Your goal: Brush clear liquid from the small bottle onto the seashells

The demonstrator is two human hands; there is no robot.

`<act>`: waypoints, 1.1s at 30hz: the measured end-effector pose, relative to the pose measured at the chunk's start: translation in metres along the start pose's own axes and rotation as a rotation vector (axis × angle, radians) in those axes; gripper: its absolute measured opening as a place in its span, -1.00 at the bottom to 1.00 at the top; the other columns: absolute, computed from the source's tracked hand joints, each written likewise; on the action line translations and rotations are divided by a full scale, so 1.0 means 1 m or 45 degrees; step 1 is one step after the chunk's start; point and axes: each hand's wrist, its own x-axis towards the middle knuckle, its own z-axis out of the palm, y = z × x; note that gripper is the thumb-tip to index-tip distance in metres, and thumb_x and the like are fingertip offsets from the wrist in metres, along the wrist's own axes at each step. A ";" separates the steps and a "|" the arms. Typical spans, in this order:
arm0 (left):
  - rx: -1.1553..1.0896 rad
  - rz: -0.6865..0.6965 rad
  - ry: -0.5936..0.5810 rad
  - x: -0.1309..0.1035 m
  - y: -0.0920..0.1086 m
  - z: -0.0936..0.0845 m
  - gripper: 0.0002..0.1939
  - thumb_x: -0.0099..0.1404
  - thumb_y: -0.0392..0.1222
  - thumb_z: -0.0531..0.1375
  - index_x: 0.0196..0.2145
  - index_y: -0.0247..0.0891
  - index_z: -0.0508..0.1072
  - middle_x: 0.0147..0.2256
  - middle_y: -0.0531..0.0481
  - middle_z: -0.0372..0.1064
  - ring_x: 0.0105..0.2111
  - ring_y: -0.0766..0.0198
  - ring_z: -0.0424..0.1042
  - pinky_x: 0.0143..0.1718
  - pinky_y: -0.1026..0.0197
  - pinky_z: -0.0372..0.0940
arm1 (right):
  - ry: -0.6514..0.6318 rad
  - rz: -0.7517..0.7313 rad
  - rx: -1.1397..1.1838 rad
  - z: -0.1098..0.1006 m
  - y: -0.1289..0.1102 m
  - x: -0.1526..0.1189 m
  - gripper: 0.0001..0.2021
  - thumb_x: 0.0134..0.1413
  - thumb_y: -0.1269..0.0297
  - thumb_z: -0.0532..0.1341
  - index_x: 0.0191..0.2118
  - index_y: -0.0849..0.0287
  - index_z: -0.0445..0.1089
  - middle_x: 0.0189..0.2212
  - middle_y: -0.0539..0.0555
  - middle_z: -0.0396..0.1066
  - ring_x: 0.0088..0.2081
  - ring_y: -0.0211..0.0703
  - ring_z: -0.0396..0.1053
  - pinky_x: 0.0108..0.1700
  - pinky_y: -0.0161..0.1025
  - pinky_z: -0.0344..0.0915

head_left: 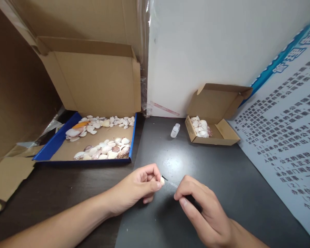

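Note:
Over the dark table, my left hand (147,182) pinches a small pale shell (162,181) between thumb and fingertips. My right hand (204,210) is closed round a thin brush (172,184) with a clear handle, whose dark tip meets or nearly meets the shell's upper edge. Fingers hide the rest of the handle. Beyond both hands stands a small bottle (175,131) with whitish contents; no cap shows on its clear neck.
At the left, a blue-edged cardboard box (67,151) with its lid up holds many shells in two groups. A smaller open cardboard box (214,140) at the back right holds white shells. A white panel (222,41) rises behind, and a printed sheet (286,137) leans along the right.

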 end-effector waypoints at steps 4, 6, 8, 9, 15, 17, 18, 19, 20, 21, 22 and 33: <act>0.059 0.027 -0.012 0.000 -0.002 -0.001 -0.64 0.20 0.03 0.32 -0.38 -0.25 0.26 -0.56 0.22 0.12 -0.62 0.50 0.04 -0.57 0.34 -0.02 | -0.033 0.044 -0.057 0.002 0.002 0.000 -0.86 0.25 0.47 0.02 -0.20 0.15 0.28 -0.43 -0.01 0.30 -0.47 -0.25 0.26 -0.41 -0.29 0.18; 0.101 0.057 -0.006 0.000 -0.003 -0.002 -0.64 0.23 0.04 0.30 -0.37 -0.25 0.26 -0.55 0.22 0.12 -0.62 0.50 0.06 -0.57 0.33 -0.03 | -0.063 0.051 -0.089 0.003 0.003 -0.001 -0.86 0.26 0.46 0.02 -0.19 0.15 0.29 -0.44 -0.01 0.31 -0.47 -0.24 0.28 -0.40 -0.29 0.18; 0.142 0.088 0.009 0.000 -0.004 -0.003 -0.66 0.25 0.04 0.28 -0.36 -0.24 0.26 -0.55 0.22 0.13 -0.61 0.49 0.07 -0.57 0.32 -0.04 | -0.084 0.043 -0.112 0.003 0.002 -0.002 -0.86 0.27 0.45 0.01 -0.19 0.14 0.29 -0.44 -0.01 0.33 -0.46 -0.23 0.30 -0.40 -0.29 0.18; 0.159 0.102 0.017 0.000 -0.004 -0.003 -0.67 0.26 0.03 0.27 -0.36 -0.24 0.26 -0.55 0.22 0.13 -0.61 0.49 0.07 -0.57 0.32 -0.05 | -0.090 0.039 -0.119 0.003 0.001 -0.002 -0.85 0.27 0.45 0.01 -0.19 0.14 0.29 -0.44 -0.01 0.33 -0.46 -0.23 0.31 -0.40 -0.29 0.19; 0.259 0.151 0.059 0.000 -0.003 -0.001 -0.73 0.30 -0.02 0.23 -0.37 -0.23 0.25 -0.55 0.22 0.11 -0.58 0.46 0.02 -0.55 0.31 -0.07 | -0.072 -0.002 -0.130 0.004 0.001 -0.001 -0.84 0.27 0.47 0.01 -0.18 0.14 0.28 -0.45 -0.02 0.34 -0.46 -0.25 0.31 -0.39 -0.31 0.20; 0.337 0.171 0.078 0.000 -0.002 0.001 -0.75 0.31 -0.05 0.22 -0.38 -0.23 0.26 -0.53 0.20 0.12 -0.56 0.44 0.03 -0.52 0.30 -0.05 | -0.070 -0.008 -0.131 0.004 0.002 -0.001 -0.84 0.27 0.47 0.01 -0.18 0.13 0.28 -0.45 -0.03 0.34 -0.47 -0.25 0.31 -0.39 -0.31 0.20; 0.375 0.175 0.086 0.000 -0.002 0.001 -0.76 0.31 -0.05 0.20 -0.38 -0.24 0.27 -0.53 0.19 0.13 -0.54 0.43 0.04 -0.50 0.30 -0.04 | -0.074 -0.005 -0.132 0.004 0.003 -0.001 -0.85 0.28 0.47 0.01 -0.18 0.13 0.29 -0.46 -0.03 0.34 -0.47 -0.25 0.31 -0.39 -0.32 0.20; 0.412 0.174 0.092 -0.001 -0.001 0.002 -0.76 0.31 -0.06 0.20 -0.38 -0.24 0.27 -0.53 0.19 0.13 -0.53 0.42 0.05 -0.48 0.29 -0.03 | -0.080 0.000 -0.134 0.005 0.003 -0.002 -0.85 0.28 0.47 0.01 -0.19 0.14 0.29 -0.46 -0.03 0.34 -0.47 -0.25 0.31 -0.39 -0.32 0.20; 0.443 0.173 0.098 -0.001 -0.001 0.003 -0.77 0.31 -0.07 0.19 -0.39 -0.24 0.27 -0.53 0.18 0.13 -0.52 0.40 0.05 -0.47 0.28 -0.02 | -0.085 0.002 -0.132 0.005 0.003 -0.002 -0.85 0.28 0.47 0.01 -0.19 0.14 0.29 -0.46 -0.03 0.35 -0.47 -0.25 0.31 -0.38 -0.32 0.20; 0.468 0.170 0.102 -0.001 0.000 0.003 -0.77 0.31 -0.07 0.18 -0.39 -0.24 0.27 -0.53 0.18 0.13 -0.51 0.39 0.04 -0.46 0.28 -0.02 | -0.091 0.005 -0.130 0.005 0.003 -0.002 -0.85 0.28 0.47 0.01 -0.19 0.14 0.30 -0.46 -0.03 0.36 -0.46 -0.25 0.32 -0.38 -0.32 0.21; 0.490 0.167 0.105 -0.002 0.000 0.004 -0.77 0.30 -0.06 0.18 -0.39 -0.24 0.27 -0.53 0.18 0.12 -0.50 0.38 0.04 -0.45 0.27 -0.02 | -0.096 0.005 -0.127 0.005 0.003 -0.002 -0.84 0.28 0.47 0.01 -0.19 0.14 0.30 -0.45 -0.03 0.37 -0.46 -0.25 0.33 -0.37 -0.32 0.21; 0.561 0.166 0.130 -0.003 0.002 0.004 -0.74 0.29 0.00 0.16 -0.40 -0.23 0.27 -0.52 0.16 0.09 -0.48 0.35 0.03 -0.44 0.26 -0.02 | -0.124 0.016 -0.141 0.002 -0.001 0.000 -0.82 0.27 0.46 -0.01 -0.23 0.15 0.31 -0.46 -0.01 0.39 -0.47 -0.24 0.34 -0.38 -0.31 0.23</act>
